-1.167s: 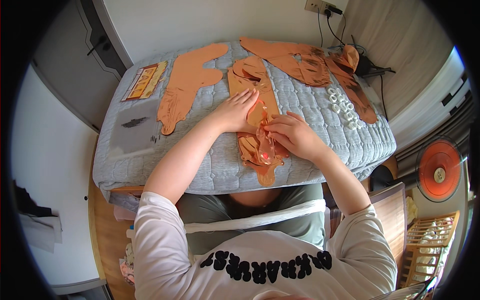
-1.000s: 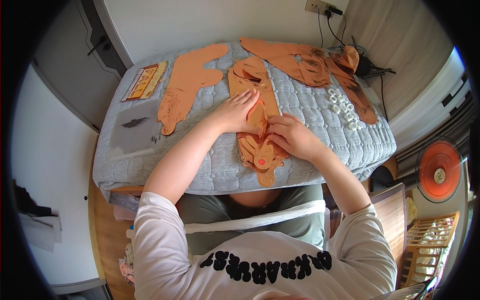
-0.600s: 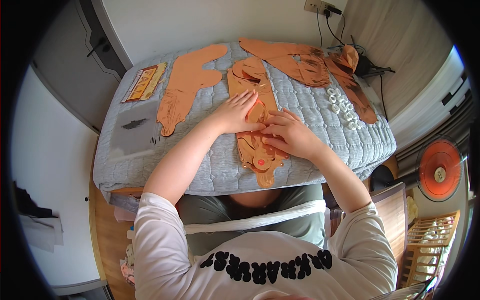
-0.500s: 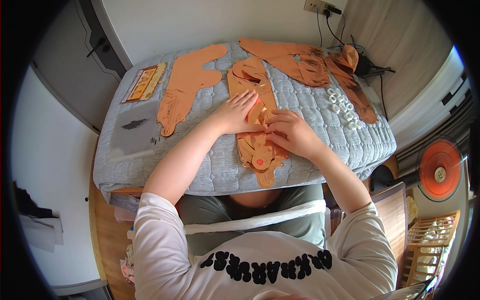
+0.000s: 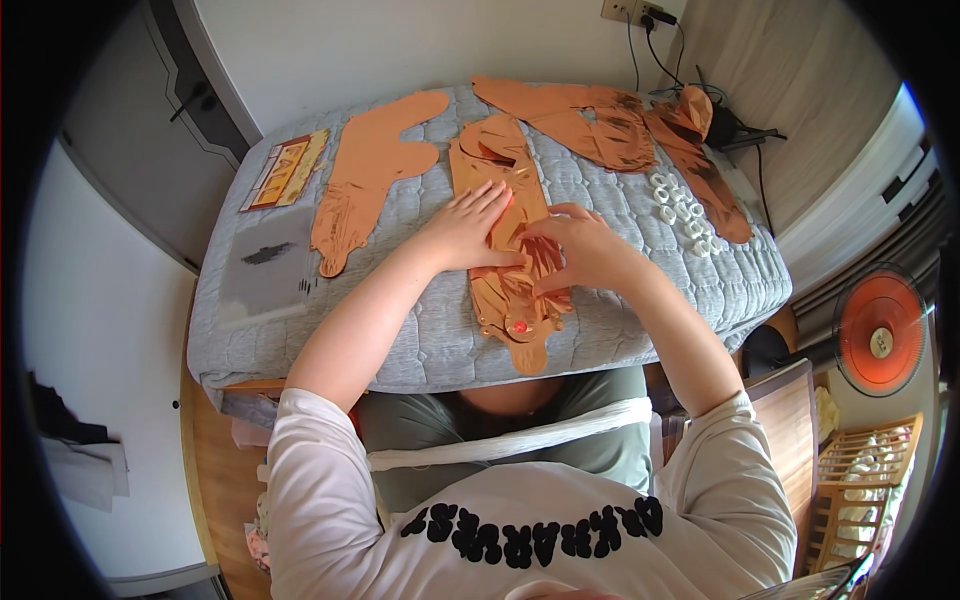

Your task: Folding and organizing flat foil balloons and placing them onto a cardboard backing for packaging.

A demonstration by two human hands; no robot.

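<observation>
A flat, deflated copper-coloured foil balloon (image 5: 500, 300) lies lengthwise on the bed in front of me, with a small red round spot near its near end. My left hand (image 5: 472, 226) rests flat on its middle, fingers stretched out. Over its right edge, my right hand (image 5: 585, 250) is curved with the thumb well apart from the fingers. The foil between them is creased and shiny. What lies under my palms is hidden.
More flat copper foil balloons lie on the bed (image 5: 400, 350): one at left (image 5: 375, 180), one at far right (image 5: 570, 115). Several small white rings (image 5: 683, 212), a clear plastic sheet (image 5: 265, 265) and a printed card (image 5: 285, 172) lie around. An orange fan (image 5: 880, 342) stands at right.
My right hand has lifted and opened wider, thumb and fingers spreading apart. The foil beside it looks more creased. My left hand has stayed nearly in place.
</observation>
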